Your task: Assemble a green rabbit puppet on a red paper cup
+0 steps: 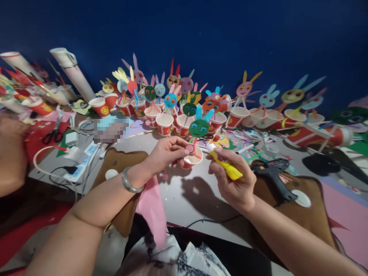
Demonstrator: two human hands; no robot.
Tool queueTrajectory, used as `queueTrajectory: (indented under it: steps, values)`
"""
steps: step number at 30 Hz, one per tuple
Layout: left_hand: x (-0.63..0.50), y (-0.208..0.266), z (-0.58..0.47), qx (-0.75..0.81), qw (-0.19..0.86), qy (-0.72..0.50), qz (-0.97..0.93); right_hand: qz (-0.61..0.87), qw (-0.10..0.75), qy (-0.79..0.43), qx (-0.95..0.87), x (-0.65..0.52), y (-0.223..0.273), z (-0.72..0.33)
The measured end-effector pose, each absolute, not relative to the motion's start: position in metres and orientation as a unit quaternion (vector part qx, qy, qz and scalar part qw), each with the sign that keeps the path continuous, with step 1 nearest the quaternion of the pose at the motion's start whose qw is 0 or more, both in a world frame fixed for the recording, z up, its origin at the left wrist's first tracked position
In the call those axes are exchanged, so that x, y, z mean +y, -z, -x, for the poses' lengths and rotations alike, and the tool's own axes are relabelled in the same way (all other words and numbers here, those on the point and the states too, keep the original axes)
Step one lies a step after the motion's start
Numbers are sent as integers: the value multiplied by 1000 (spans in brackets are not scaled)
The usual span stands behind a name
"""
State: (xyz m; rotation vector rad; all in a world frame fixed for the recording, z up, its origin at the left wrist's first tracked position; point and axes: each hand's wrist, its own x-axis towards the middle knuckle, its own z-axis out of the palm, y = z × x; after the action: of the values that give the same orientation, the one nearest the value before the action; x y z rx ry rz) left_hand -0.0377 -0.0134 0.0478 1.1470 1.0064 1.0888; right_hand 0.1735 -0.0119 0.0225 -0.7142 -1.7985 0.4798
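My left hand (172,151) pinches a small pink paper disc (190,148) with a dark rim between thumb and fingers. My right hand (234,176) is wrapped around a yellow squeeze tube (230,169), its white tip (211,147) pointing up and left towards the disc, apart from it. Just behind the disc stands a red and white paper cup (198,156). A green rabbit-like paper head (199,128) with blue ears rises above that cup. Part of the cup is hidden by my left fingers.
More cups with paper rabbit heads (171,101) line the back by the blue wall. To the right lie a black glue gun (276,178) and paper scraps (244,142). At left are a power strip (83,163), scissors (53,134) and another person's arm (13,153).
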Motion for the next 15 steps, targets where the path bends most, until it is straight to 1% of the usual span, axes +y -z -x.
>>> queueTrajectory:
  steps: [2, 3, 5, 8, 11, 15]
  values:
    - [-16, -45, 37, 423, 541, -508, -520, 286, 544, -252, -748, -13, -21, -173]
    - [-17, -45, 36, 418, 498, -530, -545, 280, 545, -269, -743, -14, -21, -173]
    - [-21, -44, 37, 403, 388, -558, -613, 281, 547, -279, -737, -17, -24, -172]
    - [-27, -47, 40, 364, 243, -551, -710, 295, 542, -299, -728, -23, -32, -170]
    - [-29, -47, 44, 326, 167, -536, -761, 297, 531, -356, -709, -28, -39, -167]
    - [-28, -41, 44, 279, 101, -522, -800, 316, 508, -422, -681, -31, -45, -165]
